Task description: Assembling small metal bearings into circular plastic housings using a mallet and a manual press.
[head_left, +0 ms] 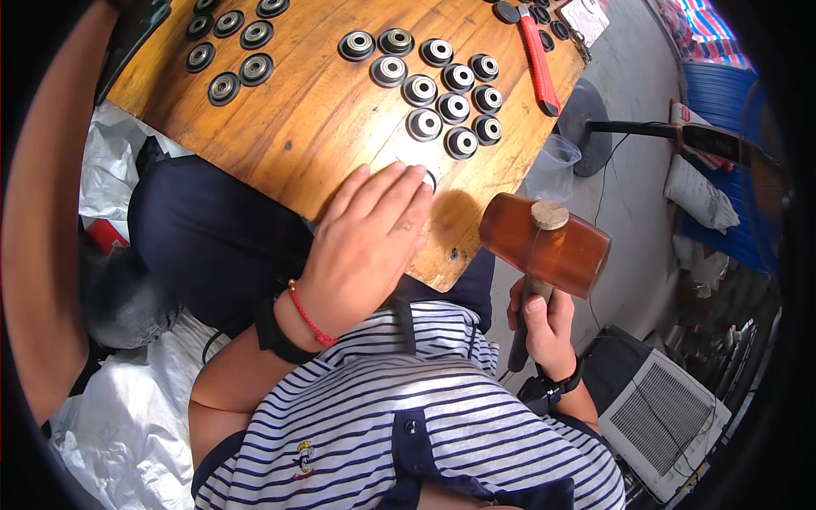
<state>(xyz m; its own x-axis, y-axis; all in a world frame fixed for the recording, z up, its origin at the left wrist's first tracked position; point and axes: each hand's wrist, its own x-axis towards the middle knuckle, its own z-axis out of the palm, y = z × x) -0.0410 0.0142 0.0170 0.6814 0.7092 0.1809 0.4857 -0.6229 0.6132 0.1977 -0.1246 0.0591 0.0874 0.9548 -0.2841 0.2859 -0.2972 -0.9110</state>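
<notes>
Head view: right hand (546,327) gripping mallet (545,244).

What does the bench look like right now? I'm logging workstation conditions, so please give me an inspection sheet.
Surface: round wooden board resting over the person's lap, scuffed near its front edge.
Job's things: amber mallet raised beside the board; a ring-shaped part mostly hidden under the left fingers.
Clutter: cluster of black round bearing-like parts, a second group at far left, red-handled tool, clear plastic cup.
Grippers: left hand flat on the board; right hand gripping the mallet handle.
Cables: black cord trailing over the floor.
Surroundings: white sacks, fan base, white vented unit.
</notes>
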